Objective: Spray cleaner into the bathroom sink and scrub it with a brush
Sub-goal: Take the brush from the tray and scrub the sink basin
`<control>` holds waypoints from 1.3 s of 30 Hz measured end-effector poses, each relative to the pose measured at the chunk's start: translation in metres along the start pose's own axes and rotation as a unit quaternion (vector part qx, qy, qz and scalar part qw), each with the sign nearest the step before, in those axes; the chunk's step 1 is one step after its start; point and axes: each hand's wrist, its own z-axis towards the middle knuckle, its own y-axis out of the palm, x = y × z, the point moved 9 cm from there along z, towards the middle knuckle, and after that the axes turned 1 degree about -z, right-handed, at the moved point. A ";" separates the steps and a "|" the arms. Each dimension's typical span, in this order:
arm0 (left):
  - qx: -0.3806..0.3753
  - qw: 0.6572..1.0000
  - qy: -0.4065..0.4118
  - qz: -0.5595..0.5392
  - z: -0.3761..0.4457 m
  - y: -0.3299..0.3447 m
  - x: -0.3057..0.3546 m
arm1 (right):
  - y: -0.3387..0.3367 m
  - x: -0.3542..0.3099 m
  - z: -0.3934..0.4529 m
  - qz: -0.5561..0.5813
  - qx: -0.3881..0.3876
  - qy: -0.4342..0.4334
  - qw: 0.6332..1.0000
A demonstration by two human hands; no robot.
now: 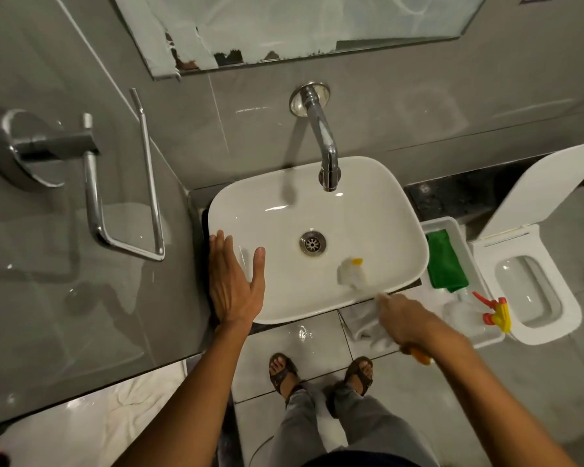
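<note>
Glossy white sink (378,210) holds a blurred bristly brush (349,273).

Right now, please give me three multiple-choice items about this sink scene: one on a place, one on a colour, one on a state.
1. Where does the spray bottle lie?
A. in the white tray right of the sink
B. inside the sink
C. on the toilet seat

2. What colour is the folded cloth in the tray?
A. blue
B. green
C. red

3. How is the left hand?
A. closed around the tap
B. gripping the brush
C. open, flat on the sink rim

Answers:
1 A, the bottle lies in the tray beside the sink.
2 B, the cloth is plainly green.
3 C, its fingers are spread over the rim, while the right hand holds the brush in the basin.
</note>
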 end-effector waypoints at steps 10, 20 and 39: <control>0.012 1.000 0.003 -0.013 -0.001 -0.004 0.003 | -0.001 -0.142 0.069 0.091 0.061 -0.060 0.992; -0.004 1.000 -0.013 -0.028 0.001 -0.002 -0.001 | -0.037 0.033 0.073 0.126 0.176 0.113 0.970; -0.010 1.000 -0.014 -0.021 -0.001 -0.005 0.004 | -0.044 -0.165 0.066 0.065 0.130 -0.096 0.985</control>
